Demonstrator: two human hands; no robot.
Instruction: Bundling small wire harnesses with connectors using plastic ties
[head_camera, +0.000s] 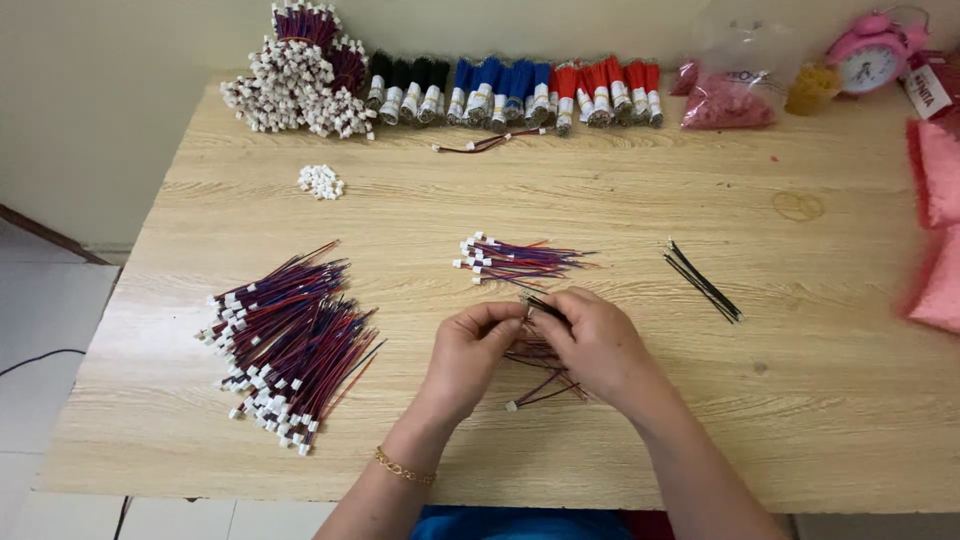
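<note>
**Wire bundle at mid-table, both hands on it**

Item in hand: a small bundle (540, 352) of red-and-blue leads with white plugs. It hangs under my fingers, its long axis running from the pinch down toward me, one plug end lying on the table (820, 400) just below my hands. My left hand (470, 350) and right hand (592, 345) meet fingertip to fingertip over its top end; both are closed tight on the wire tips. The right covers more of the bundle, so it sits nearer the bulk; the left holds only the end.

Outward, counted:
- One loose sheaf (515, 260) of the same leads, just beyond my hands, plugs to the left.
- One large heap (285, 345) of finished leads, well to my left.
- One short bunch of black wires (703, 281), to the right, lying slantwise.
- One small pile of white plugs (321, 182), far left.
- One stack of plugged bundles (300, 80) at the far left corner.
- Taped rolls along the far edge: black (405, 88), blue (505, 88), red (610, 90); the number in each is hard to tell.
- One pink clock (870, 55).
</note>
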